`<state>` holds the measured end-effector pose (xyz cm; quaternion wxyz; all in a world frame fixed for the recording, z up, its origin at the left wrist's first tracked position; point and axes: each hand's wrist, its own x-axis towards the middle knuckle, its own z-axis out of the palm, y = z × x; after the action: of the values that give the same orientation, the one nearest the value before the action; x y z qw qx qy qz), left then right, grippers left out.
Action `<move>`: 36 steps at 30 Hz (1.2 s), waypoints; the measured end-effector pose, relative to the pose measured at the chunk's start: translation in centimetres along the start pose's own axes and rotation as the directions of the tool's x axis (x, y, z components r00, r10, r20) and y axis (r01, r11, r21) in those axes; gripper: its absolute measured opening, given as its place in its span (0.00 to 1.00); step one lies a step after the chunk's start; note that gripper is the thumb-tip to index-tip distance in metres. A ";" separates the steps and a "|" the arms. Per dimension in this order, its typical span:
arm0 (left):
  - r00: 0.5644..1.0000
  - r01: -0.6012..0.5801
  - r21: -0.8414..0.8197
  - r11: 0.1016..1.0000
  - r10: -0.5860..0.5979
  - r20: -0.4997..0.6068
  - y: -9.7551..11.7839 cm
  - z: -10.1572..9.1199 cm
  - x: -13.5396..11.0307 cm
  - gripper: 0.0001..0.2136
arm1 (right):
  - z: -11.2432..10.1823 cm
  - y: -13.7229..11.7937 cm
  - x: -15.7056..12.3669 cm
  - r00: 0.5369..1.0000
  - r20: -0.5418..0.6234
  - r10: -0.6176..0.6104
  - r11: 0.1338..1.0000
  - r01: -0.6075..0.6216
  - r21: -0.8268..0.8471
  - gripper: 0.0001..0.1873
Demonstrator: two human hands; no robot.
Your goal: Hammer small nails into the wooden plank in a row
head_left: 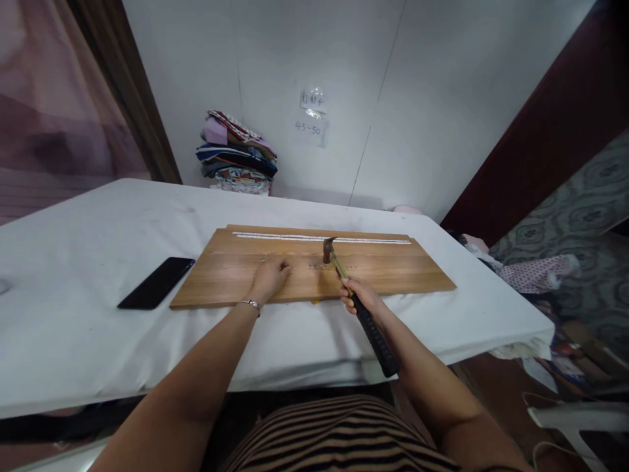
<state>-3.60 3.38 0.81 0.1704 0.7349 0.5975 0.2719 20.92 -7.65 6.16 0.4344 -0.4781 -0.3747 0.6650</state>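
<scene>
My right hand is wrapped round a claw hammer, gripping it where the black handle meets the yellowish shaft. The rusty hammer head is raised over a wooden board. My left hand rests on the board's left half with its fingers curled together; whatever they pinch, if anything, is too small to make out. Just beyond those fingers lies a small cluster of nails. Between the hands and to the right, a short row of nails stands in the board, partly behind the hammer.
Two white marked strips run along the board's far edge. A black phone lies left of the board on the white-covered table. Folded clothes are stacked at the back against the wall, below and left of paper notes.
</scene>
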 end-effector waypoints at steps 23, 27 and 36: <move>1.000 0.022 -0.045 0.999 -0.022 0.005 -0.7 0.2 -0.1 0.08 | -0.9 1.2 -0.2 0.999 0.010 0.040 0.999 -0.041 0.029 0.24; 1.000 0.030 -0.048 0.998 -0.030 0.010 -0.4 -0.1 -0.3 0.08 | -0.8 1.2 -0.3 0.999 0.010 0.050 0.998 -0.050 0.023 0.24; 0.999 0.045 -0.091 0.995 -0.043 0.024 -0.7 0.2 -0.3 0.09 | -1.0 0.6 -0.2 0.999 0.000 0.054 0.998 -0.054 0.021 0.25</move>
<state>-4.06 3.27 0.23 0.2164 0.7158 0.5986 0.2871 21.77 -7.98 5.45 0.4212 -0.4836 -0.3547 0.6804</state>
